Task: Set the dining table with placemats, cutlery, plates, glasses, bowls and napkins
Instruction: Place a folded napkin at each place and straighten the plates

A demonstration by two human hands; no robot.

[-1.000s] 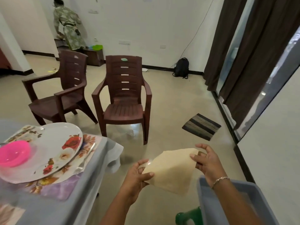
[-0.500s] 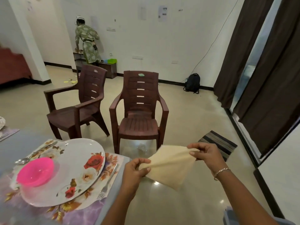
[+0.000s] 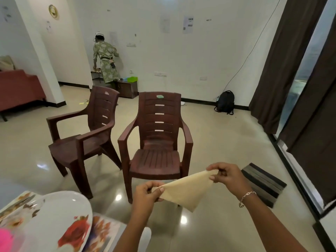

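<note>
Now | left hand (image 3: pixel 147 194) pinches the napkin (image 3: pixel 187 190) at its 9 o'clock corner | right hand (image 3: pixel 227 176) pinches its 2 o'clock corner | napkin hangs stretched between them, off the table | floral plate (image 3: pixel 54 219) at 8 o'clock, on a placemat (image 3: pixel 101 231)

One wide-angle head-worn camera faces forward and slightly down — left hand (image 3: pixel 145 195) and right hand (image 3: pixel 228 176) close at the bottom, a blurred white floral plate (image 3: pixel 54 215) probably nearest, dark brown plastic armchair (image 3: pixel 158 142) beyond.
</note>
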